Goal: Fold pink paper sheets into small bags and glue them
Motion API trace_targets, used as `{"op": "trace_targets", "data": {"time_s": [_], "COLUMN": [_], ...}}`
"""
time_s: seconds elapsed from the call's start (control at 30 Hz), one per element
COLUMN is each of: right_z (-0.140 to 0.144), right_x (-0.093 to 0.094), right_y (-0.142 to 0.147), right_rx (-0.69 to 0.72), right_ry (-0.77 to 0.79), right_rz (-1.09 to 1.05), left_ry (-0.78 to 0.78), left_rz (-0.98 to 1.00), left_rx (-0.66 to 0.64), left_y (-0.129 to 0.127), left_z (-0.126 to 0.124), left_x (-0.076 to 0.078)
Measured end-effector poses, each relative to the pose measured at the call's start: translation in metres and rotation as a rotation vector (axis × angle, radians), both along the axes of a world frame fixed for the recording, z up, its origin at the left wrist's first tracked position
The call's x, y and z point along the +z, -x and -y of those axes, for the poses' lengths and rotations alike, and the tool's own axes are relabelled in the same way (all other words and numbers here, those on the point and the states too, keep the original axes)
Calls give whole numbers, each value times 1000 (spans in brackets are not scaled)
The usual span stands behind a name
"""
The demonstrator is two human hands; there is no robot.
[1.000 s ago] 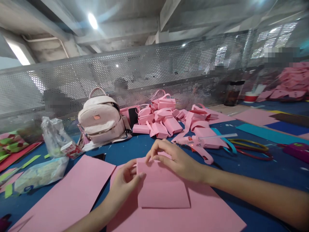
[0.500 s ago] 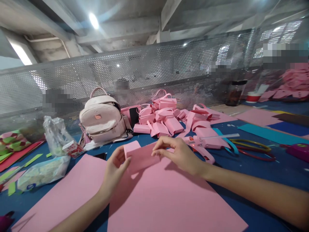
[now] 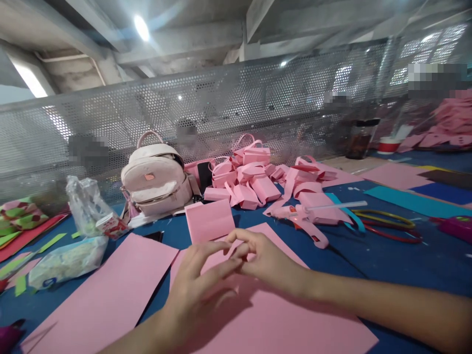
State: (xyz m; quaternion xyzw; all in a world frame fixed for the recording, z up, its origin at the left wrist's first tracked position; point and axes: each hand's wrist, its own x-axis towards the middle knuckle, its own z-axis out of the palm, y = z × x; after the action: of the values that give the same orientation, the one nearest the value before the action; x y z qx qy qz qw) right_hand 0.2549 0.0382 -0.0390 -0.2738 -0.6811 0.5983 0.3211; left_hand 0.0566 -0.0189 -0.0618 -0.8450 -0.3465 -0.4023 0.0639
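My left hand point(image 3: 204, 282) hovers over a large pink sheet point(image 3: 291, 309), its fingers apart and slightly blurred. My right hand point(image 3: 267, 260) meets it there, fingers bent and pinched together at the left fingertips. Whatever lies in that pinch, if anything, is too small to make out. Just behind the hands rests a folded pink paper piece point(image 3: 210, 220) with a crease across it. To the right of my right hand a pink glue gun point(image 3: 300, 219) lies on its side, a clear glue stick point(image 3: 337, 206) protruding from its back.
Pink paper bags point(image 3: 254, 177) are heaped at the back, beside a pale backpack point(image 3: 157, 179). Another pink sheet point(image 3: 106, 290) lies left, near a clear plastic bag point(image 3: 68, 263). Yellow and red hoops point(image 3: 387, 223) and a purple tool point(image 3: 457, 228) lie right. A perforated metal screen point(image 3: 221, 108) stands behind.
Both hands have let go of the folded pink piece, which now rests behind them. My left hand has moved right and nearer, and its fingers have come together with those of my right hand.
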Motion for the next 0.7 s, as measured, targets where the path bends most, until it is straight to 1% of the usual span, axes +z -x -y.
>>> {"op": "trace_targets", "data": {"time_s": [0.07,0.17,0.23,0.33,0.43,0.5,0.57,0.63,0.7], "right_z": [6,9,7,4,5,7,9,8,6], "right_x": [-5,-7,-7,-7,-6,-4,-2,-1,-1], "right_y": [3,5,5,4,2,1,0,0,0], "right_rx": [52,120,130,145,157,162,172,169,149], "right_ry": [96,208,214,178,159,169,171,160,164], "right_rz": [-33,-91,-103,-109,-84,-45,-13,-7,-31], "left_ry": [-10,-8,-9,16,117,212,334,455,536], "left_rz": [-23,29,87,156,251,334,413,480,529], "left_rx": [-16,-32,-64,-99,-96,-91,-33,65,132], "left_y": [-1,3,5,8,10,12,14,15,16], "left_z": [-2,-5,-7,-8,-10,-12,-14,-17,-20], "left_x": [-3,-3,0,6,9,9,9,9,10]}}
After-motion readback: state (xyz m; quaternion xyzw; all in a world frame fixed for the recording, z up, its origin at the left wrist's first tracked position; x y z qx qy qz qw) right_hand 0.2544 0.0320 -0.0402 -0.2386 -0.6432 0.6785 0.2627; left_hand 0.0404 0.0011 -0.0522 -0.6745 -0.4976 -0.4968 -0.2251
